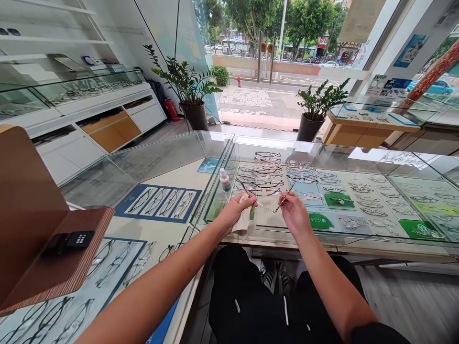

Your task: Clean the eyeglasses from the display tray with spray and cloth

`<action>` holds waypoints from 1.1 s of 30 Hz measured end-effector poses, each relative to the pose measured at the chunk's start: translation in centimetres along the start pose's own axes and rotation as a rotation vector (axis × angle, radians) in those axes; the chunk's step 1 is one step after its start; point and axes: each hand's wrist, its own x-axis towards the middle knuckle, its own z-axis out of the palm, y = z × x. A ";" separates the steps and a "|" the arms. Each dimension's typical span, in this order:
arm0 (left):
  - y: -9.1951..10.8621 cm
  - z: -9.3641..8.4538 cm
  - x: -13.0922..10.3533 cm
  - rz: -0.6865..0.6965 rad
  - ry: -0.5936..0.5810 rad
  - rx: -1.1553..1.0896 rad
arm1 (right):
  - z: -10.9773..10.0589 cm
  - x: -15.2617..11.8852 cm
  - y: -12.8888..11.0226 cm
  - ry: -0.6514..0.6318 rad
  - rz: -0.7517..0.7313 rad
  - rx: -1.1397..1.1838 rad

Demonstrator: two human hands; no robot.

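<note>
Between my two hands is a thin-framed pair of glasses (266, 207), held just above the near edge of the glass display case. My left hand (237, 210) is closed on one side of the frame and also holds a pale cleaning cloth (244, 225), which hangs below the fingers. The fingers of my right hand (295, 212) pinch the other side of the frame. Parts of the glasses are hidden by my fingers. A small white bottle (224, 180) with a label stands upright on the glass, beyond my left hand.
Rows of glasses lie inside the glass display case (358, 229). More frames rest on a blue display board (161, 203) at the left. A brown stand (32, 210) with a black device is at the near left. Potted plants (193, 114) flank the glass door.
</note>
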 end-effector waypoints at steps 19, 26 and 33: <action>-1.2 -0.9 -0.5 0.894 0.512 1.525 | 0.6 -0.5 -0.5 0.010 0.062 0.110; -0.7 -0.9 -0.7 0.868 0.739 1.413 | 0.4 -0.5 -0.5 -0.014 0.062 0.095; -0.9 -1.8 -0.2 0.650 0.756 1.397 | 0.3 -0.6 -0.6 -0.036 0.054 0.072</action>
